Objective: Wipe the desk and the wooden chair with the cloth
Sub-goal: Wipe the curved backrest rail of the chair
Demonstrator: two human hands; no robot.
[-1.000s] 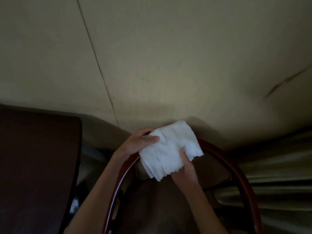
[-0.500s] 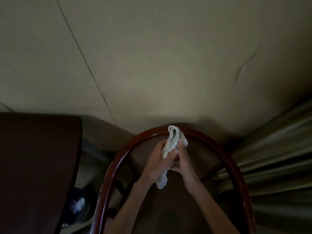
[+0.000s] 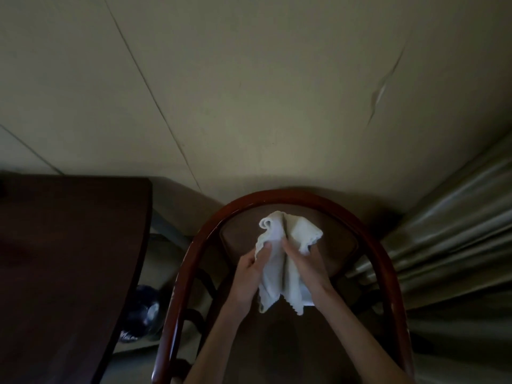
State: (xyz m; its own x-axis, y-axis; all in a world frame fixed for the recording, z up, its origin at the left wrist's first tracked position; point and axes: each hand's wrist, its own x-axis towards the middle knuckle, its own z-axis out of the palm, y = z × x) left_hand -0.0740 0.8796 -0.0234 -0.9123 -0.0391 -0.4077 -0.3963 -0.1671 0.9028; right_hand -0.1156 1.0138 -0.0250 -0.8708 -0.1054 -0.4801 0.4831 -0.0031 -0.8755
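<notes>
The left hand pinches the cloth by its left edge, and the right hand has a closed grip on the right fold. The cloth hangs lengthwise over the chair, which curves just ahead. The bench stands well off to the left.

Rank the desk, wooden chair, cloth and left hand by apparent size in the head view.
1. wooden chair and desk: both fill much of the view and run off the frame, so I won't rank them against each other.
2. cloth.
3. left hand, which grips the cloth and looks smaller than it.
</notes>
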